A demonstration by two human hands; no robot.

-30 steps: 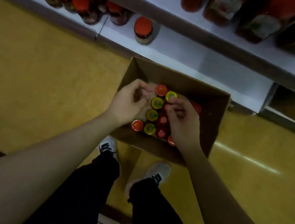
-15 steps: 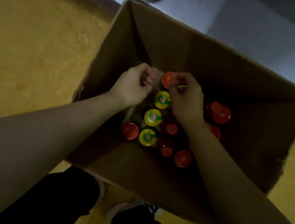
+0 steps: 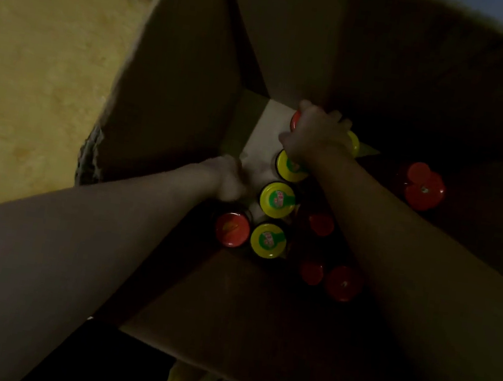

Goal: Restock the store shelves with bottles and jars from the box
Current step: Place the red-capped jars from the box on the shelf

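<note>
While both forearms reach down into the open cardboard box (image 3: pixel 174 89), the right hand (image 3: pixel 314 133) lies over the far end of a row of upright jars, its fingers curled down around a red-lidded jar (image 3: pixel 295 119) beside a yellow lid (image 3: pixel 353 143) that shows at the hand's other edge; whether one jar or two is gripped cannot be told in this dim, blurred view. The left hand (image 3: pixel 229 179) sits lower, near the box's left wall, just beside the yellow-lidded jars (image 3: pixel 277 199); its fingers look bunched together, but what they hold, if anything, cannot be made out. More stock stands upright on the box floor: a yellow-lidded jar (image 3: pixel 290 166) partly under the right wrist, another yellow lid (image 3: pixel 268 240) nearest the viewer, a red-lidded jar (image 3: pixel 232 229) to its left, and darker red caps (image 3: pixel 423 188) well apart to the right. No shelf is clearly visible here, so the step in hand is judged to be the pick from the box. To do it well, the fingers should close below the lid, on the shoulder or body of the glass, since a lid-only hold may slip; the lift should go straight up so that neighbouring jars are not knocked, and each hand should be sure of its load before clearing the tall box walls. Yellow floor (image 3: pixel 35 63) lies outside the box.
</note>
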